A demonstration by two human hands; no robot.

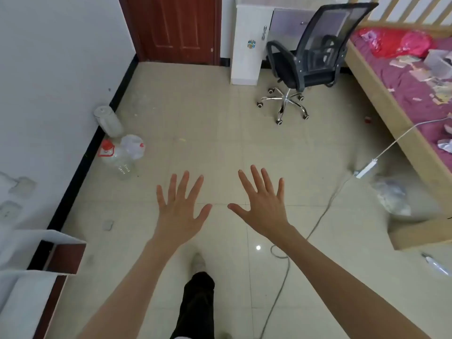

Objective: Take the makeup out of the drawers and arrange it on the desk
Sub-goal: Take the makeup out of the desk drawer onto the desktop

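Overhead, left hand (179, 211), right hand (263, 206) spread, empty, no legible writing

This is a bedroom in a home. At 2 o'clock stands a wooden-framed bed (381, 99) with a purple sheet strewn with clutter. At 12 o'clock a white desk (252, 42) stands beside a dark red door (171, 28), with a black mesh office chair (315, 52) in front of it. Pale floor tiles (208, 133) run throughout, and empty plastic bottles (117, 155) sit against the wall at 10 o'clock.
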